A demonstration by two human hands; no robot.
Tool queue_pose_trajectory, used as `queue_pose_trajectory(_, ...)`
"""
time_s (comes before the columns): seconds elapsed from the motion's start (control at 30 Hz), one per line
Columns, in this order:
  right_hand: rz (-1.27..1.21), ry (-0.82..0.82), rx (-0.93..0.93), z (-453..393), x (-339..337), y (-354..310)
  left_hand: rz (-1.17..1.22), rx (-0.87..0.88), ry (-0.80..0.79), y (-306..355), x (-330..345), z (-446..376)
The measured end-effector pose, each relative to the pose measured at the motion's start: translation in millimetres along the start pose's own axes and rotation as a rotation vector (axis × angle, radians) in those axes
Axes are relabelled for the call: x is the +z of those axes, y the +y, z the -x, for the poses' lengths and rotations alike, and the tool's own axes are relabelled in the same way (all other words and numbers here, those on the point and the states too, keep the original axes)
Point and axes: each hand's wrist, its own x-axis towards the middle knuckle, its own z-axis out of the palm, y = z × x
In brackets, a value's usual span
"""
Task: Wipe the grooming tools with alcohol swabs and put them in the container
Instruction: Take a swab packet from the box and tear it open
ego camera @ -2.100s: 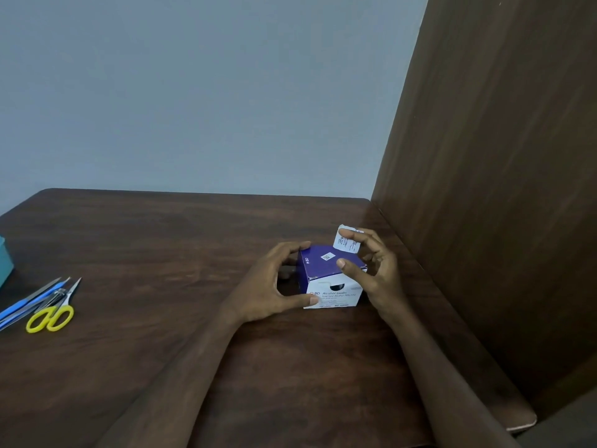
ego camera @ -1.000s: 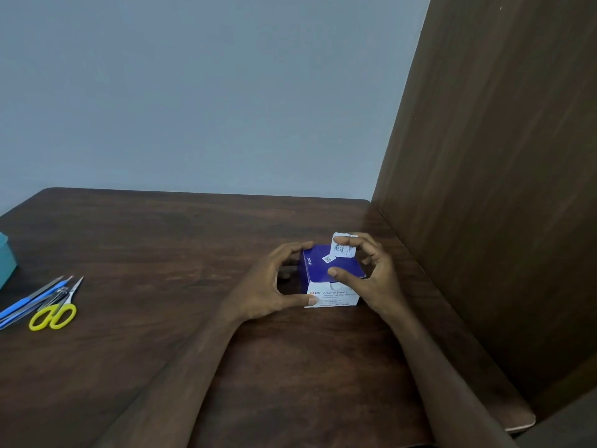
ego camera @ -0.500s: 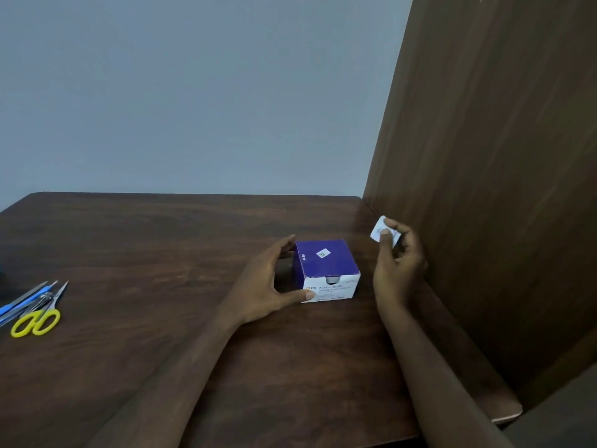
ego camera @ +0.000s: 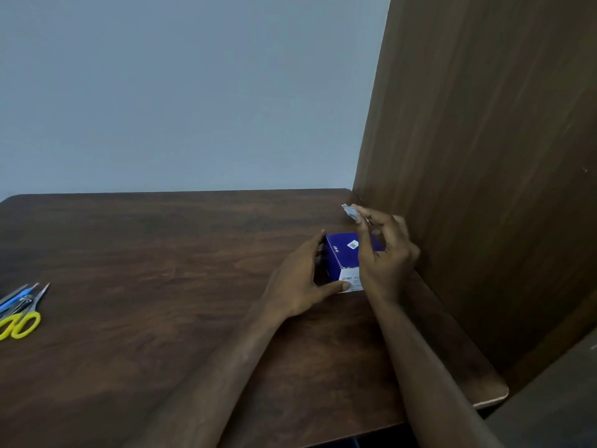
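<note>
Head view: right hand [ego camera: 384, 253] pinches a swab packet [ego camera: 350, 211] above the box [ego camera: 347, 257], which the left hand [ego camera: 303, 286] clasps on the tabletop [ego camera: 161, 253].
Thin fingertip grip could let the packet slip; grooming tools [ego camera: 22, 308] lie unwiped well left of both grips. Box reads "BD"; rest is blurred.

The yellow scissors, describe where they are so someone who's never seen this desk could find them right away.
Start at the dark wooden table and go to its far left edge, well away from the purple swab box. A small cluster of slim grooming tools lies there. The scissors are the only piece with bright yellow loop handles; the others are thin blue or metal sticks.
</note>
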Motion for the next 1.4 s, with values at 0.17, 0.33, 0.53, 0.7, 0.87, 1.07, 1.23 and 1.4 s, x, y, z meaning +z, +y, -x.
queue_pose_trajectory(0.17, 0.119, 0.018, 0.058, 1, 1, -5, -0.118, 0.007, -0.048, -2, -17, 9)
queue_pose_trajectory(0.33, 0.088, 0.011, -0.088, 13, 11, -23, -0.408, 0.12, 0.03, -25, -80, 35)
queue_pose_trajectory(0.53, -0.253, -0.27, 0.353, 42, 89, -97, -0.524, -0.011, 0.16, -70, -163, 67)
queue_pose_trajectory(0.7, -0.471, -0.545, 0.824, 64, 167, -106, -0.696, -0.118, 0.228, -113, -193, 66)
queue_pose_trajectory(0.87, -0.605, -0.61, 0.955, 69, 189, -84, -0.636, -0.097, 0.306, -128, -193, 62)
queue_pose_trajectory(1.07, -0.576, -0.665, 0.836, 73, 201, -86, -0.592, -0.005, 0.383, -121, -187, 56)
queue_pose_trajectory(1.23, -0.58, -0.668, 0.789, 74, 199, -88, -0.53, 0.02, 0.403, -126, -186, 56)
queue_pose_trajectory(1.4, -0.613, -0.708, 0.716, 72, 197, -86, -0.398, -0.021, 0.41, -128, -189, 55)
